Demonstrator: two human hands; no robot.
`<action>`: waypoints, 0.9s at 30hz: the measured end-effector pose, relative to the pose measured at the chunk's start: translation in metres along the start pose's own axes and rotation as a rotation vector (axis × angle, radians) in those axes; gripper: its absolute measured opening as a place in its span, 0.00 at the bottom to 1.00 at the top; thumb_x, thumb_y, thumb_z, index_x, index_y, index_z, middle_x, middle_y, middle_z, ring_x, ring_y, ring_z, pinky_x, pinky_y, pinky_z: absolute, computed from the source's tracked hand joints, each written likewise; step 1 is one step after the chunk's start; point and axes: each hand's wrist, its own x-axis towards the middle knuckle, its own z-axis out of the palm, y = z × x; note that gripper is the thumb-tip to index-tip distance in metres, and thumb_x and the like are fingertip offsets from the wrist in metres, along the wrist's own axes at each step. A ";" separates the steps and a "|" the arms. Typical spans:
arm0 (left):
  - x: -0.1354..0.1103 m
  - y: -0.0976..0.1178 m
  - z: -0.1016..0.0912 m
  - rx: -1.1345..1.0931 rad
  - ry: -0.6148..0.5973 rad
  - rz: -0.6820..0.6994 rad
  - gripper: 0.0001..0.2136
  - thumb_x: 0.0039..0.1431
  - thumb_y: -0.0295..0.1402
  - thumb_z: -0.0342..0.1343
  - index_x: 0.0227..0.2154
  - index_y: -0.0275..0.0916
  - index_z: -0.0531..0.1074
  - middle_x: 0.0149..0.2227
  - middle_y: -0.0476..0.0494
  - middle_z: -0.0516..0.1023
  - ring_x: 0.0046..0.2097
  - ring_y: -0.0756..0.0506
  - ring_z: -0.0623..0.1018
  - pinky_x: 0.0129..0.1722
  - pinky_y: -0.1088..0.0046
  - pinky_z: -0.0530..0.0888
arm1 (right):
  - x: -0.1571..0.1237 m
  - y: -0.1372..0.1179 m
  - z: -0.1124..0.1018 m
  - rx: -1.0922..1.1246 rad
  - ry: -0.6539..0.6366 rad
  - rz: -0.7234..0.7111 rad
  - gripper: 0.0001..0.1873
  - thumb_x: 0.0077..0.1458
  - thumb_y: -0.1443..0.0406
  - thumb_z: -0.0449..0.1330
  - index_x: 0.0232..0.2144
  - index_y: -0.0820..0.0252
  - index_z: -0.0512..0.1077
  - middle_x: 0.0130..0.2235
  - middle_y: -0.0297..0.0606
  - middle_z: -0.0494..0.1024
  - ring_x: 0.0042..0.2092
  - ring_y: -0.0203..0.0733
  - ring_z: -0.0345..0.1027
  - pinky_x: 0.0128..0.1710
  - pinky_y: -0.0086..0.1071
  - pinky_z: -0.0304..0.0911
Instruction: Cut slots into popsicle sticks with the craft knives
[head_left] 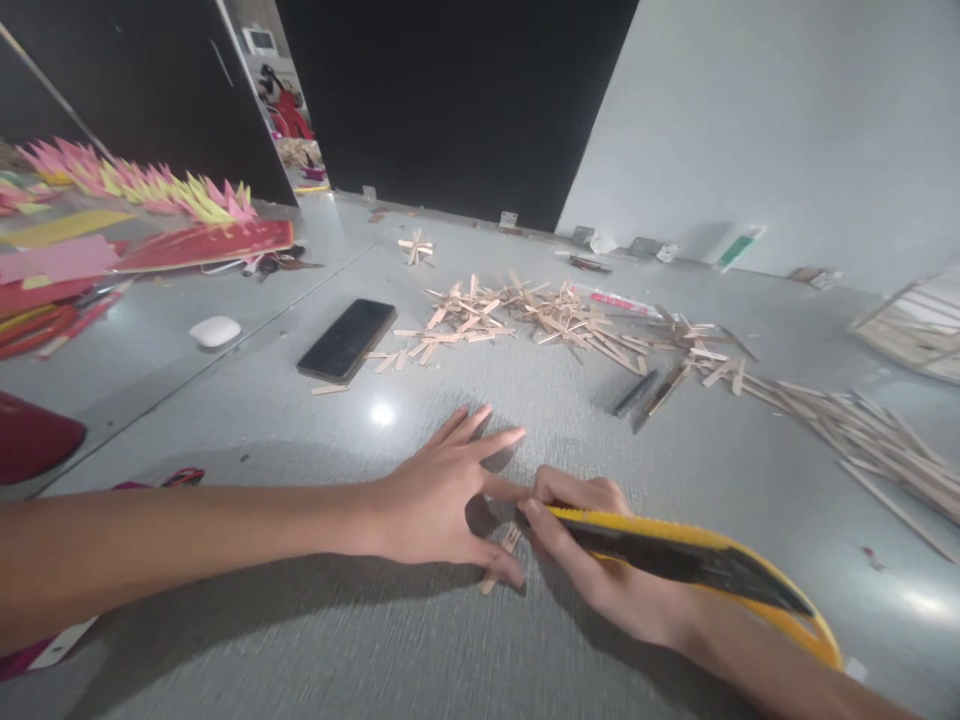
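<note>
Left hand [439, 495] has fingers splayed, thumb across wooden stick [511, 540], forefinger near stick's far end; right hand [600, 585] grips yellow-black cutter [675, 550], right of stick.

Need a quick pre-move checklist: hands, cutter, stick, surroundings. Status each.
1. Cutter gripped in right hand: ok.
2. Small wooden stick under left hand: ok, thumb lies across it.
3. Left index finger well away from cutter's front end: not ok, right beside it.
4. Blade extension: cannot tell, hidden by the hands.
5. Phone apart from both hands: ok, beyond the left.
</note>
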 end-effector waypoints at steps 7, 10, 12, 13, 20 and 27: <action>-0.001 0.000 0.001 0.044 0.004 -0.018 0.36 0.50 0.66 0.63 0.62 0.66 0.69 0.76 0.46 0.44 0.75 0.26 0.34 0.69 0.34 0.41 | -0.001 -0.002 -0.005 -0.019 -0.068 0.051 0.22 0.72 0.53 0.48 0.27 0.56 0.60 0.25 0.25 0.65 0.27 0.34 0.62 0.37 0.37 0.56; 0.000 0.001 0.001 0.047 0.005 -0.014 0.37 0.50 0.66 0.63 0.63 0.65 0.69 0.76 0.46 0.45 0.75 0.26 0.35 0.69 0.33 0.41 | -0.001 -0.002 -0.005 -0.012 -0.085 0.062 0.22 0.72 0.52 0.48 0.27 0.55 0.60 0.25 0.25 0.66 0.27 0.34 0.62 0.38 0.38 0.57; 0.000 0.001 0.001 0.043 0.007 -0.012 0.37 0.50 0.66 0.63 0.62 0.65 0.69 0.76 0.45 0.45 0.75 0.25 0.35 0.69 0.33 0.41 | -0.002 -0.002 -0.005 -0.013 -0.097 0.068 0.22 0.72 0.53 0.48 0.27 0.55 0.60 0.25 0.25 0.65 0.27 0.35 0.62 0.38 0.38 0.58; 0.000 0.001 0.001 0.040 0.010 -0.009 0.36 0.50 0.65 0.63 0.62 0.64 0.70 0.76 0.45 0.46 0.75 0.24 0.36 0.69 0.33 0.40 | -0.002 -0.001 -0.005 -0.015 -0.099 0.072 0.21 0.72 0.53 0.48 0.27 0.55 0.60 0.25 0.25 0.65 0.28 0.35 0.62 0.38 0.38 0.58; 0.000 -0.002 0.000 0.014 0.010 0.013 0.37 0.48 0.64 0.66 0.62 0.63 0.70 0.76 0.47 0.46 0.74 0.23 0.35 0.69 0.33 0.39 | -0.001 0.001 -0.004 -0.024 -0.089 0.043 0.20 0.73 0.54 0.48 0.28 0.55 0.60 0.26 0.25 0.66 0.27 0.35 0.62 0.38 0.39 0.60; 0.001 -0.003 -0.003 -0.040 -0.010 0.030 0.30 0.50 0.61 0.67 0.55 0.59 0.78 0.76 0.50 0.45 0.75 0.23 0.35 0.69 0.34 0.38 | -0.002 -0.001 -0.005 -0.061 -0.063 -0.006 0.19 0.73 0.57 0.48 0.28 0.54 0.61 0.25 0.26 0.67 0.26 0.35 0.63 0.35 0.39 0.61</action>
